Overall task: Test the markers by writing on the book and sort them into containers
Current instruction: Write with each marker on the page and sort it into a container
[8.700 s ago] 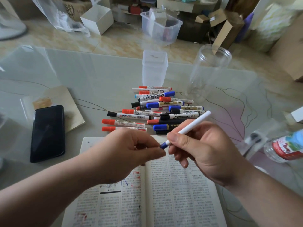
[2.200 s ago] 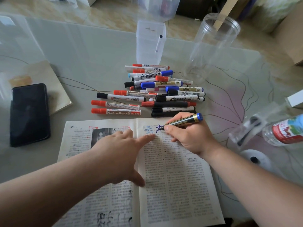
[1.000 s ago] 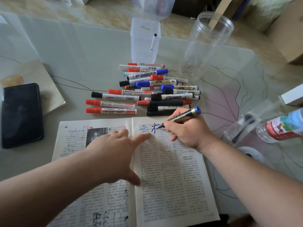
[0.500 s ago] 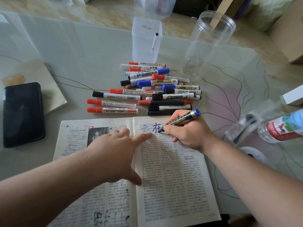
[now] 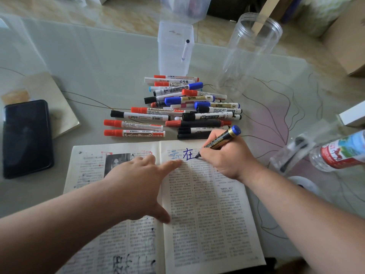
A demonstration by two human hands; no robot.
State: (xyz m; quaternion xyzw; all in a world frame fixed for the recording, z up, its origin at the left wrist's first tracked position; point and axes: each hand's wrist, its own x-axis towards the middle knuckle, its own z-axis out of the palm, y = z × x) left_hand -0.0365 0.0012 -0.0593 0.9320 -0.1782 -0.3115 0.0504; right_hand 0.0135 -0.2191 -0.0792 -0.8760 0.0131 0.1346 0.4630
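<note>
Head view: the right hand (image 5: 227, 161) pinches the blue marker (image 5: 221, 140) in curled fingers (image 5: 209, 153), tip on the open book (image 5: 207, 214). The left hand (image 5: 138, 186) lies flat, fingers straight, likely pinning the pages. Untested markers (image 5: 177, 111) wait on the counter (image 5: 98, 62) beyond.

Both hands low and close together, forearms angled inward.
Left hand (image 5: 138, 186) lies flat, fingers straight, index pointing toward 1 o'clock; right hand (image 5: 227, 158), at its 2 o'clock, pinches a blue-capped black-and-gold marker (image 5: 222, 139).
</note>
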